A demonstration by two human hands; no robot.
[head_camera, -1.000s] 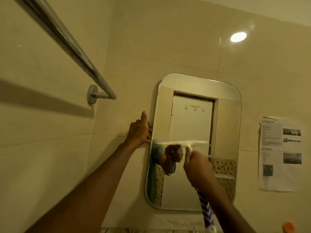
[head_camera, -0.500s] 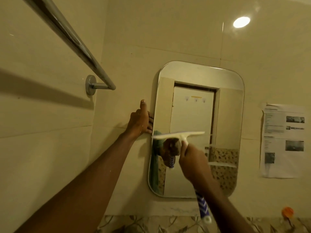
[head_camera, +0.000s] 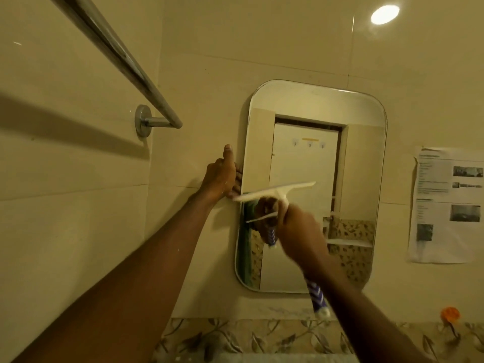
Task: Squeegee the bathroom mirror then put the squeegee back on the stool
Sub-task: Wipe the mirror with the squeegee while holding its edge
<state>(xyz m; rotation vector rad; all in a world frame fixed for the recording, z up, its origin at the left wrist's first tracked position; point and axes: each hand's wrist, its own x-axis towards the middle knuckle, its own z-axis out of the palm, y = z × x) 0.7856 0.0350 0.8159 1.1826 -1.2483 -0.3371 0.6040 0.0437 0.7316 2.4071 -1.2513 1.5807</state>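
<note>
A rounded rectangular mirror [head_camera: 311,153] hangs on the beige tiled wall. My right hand [head_camera: 301,231] is closed around the handle of a white squeegee [head_camera: 275,191]. Its blade lies tilted across the left-middle of the glass, left end lower, near the mirror's left edge. The squeegee's purple-and-white patterned handle end [head_camera: 318,297] sticks out below my wrist. My left hand [head_camera: 221,176] presses against the mirror's left edge, thumb pointing up, fingers wrapped on the rim. The stool is out of view.
A chrome towel bar [head_camera: 110,53] with its wall mount [head_camera: 142,121] juts out at upper left. A printed paper sheet [head_camera: 447,205] is stuck to the wall right of the mirror. An orange hook [head_camera: 450,314] and a leaf-patterned tile border [head_camera: 248,336] lie below.
The squeegee has shifted left along the glass and its blade has tilted, left end down. My left hand stays on the mirror's edge. The camera has tipped slightly downward.
</note>
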